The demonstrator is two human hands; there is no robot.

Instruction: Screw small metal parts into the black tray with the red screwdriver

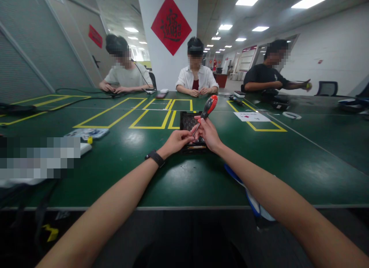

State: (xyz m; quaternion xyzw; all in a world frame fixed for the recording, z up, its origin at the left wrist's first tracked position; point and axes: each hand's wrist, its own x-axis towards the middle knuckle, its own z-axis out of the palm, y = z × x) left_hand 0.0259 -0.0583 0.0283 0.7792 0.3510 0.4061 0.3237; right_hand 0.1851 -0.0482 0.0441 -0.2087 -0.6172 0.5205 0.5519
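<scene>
A screwdriver (209, 106) with a red and black handle slants up and to the right, its thin metal shaft pointing down toward my left fingers. My right hand (210, 133) is closed around it where the handle meets the shaft. My left hand (179, 140) pinches at the lower end of the shaft; whatever sits between thumb and finger is too small to make out. Beneath both hands lies an open black case (186, 120) with a moulded inside, partly covered by my fingers. A dark band is on my left wrist.
The green table (138, 145) carries yellow tape outlines. A printed sheet (252, 117) and a white ring (291, 115) lie to the right. Beneath my right forearm is a blue and white object (253, 200). A patterned packet (88, 133) lies left. Three people sit across the table.
</scene>
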